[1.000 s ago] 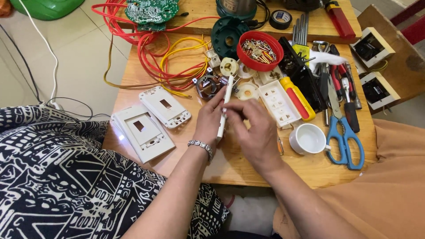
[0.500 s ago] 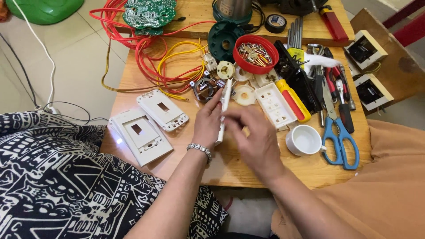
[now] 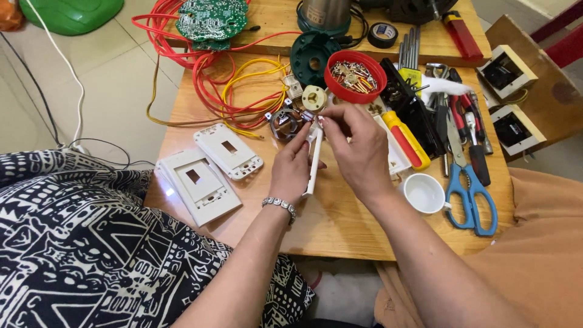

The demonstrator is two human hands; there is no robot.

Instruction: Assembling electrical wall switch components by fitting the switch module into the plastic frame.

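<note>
Because the long white plastic frame strip (image 3: 314,163) is stood on edge, nearly upright over the wooden worktop (image 3: 340,225), the left hand (image 3: 290,169) can close around its lower half and steady it while the right hand (image 3: 358,146) pinches a small metal part at its upper end (image 3: 308,115). Both hands are thus closed on the work, fingers narrow, just above the board.

Room to move is tight ahead of them: the round red bowl of screws (image 3: 355,76), a cream round socket piece (image 3: 314,97) and a tangle of red and yellow wires (image 3: 243,100) lie just beyond the fingertips. To the right a yellow-handled screwdriver (image 3: 405,136), a small white cup (image 3: 424,193) and blue-handled scissors (image 3: 470,197) crowd that side. Two white rectangular switch plates (image 3: 206,173) sit near the left edge, one overhanging it. The near strip of board toward the lap is bare.
</note>
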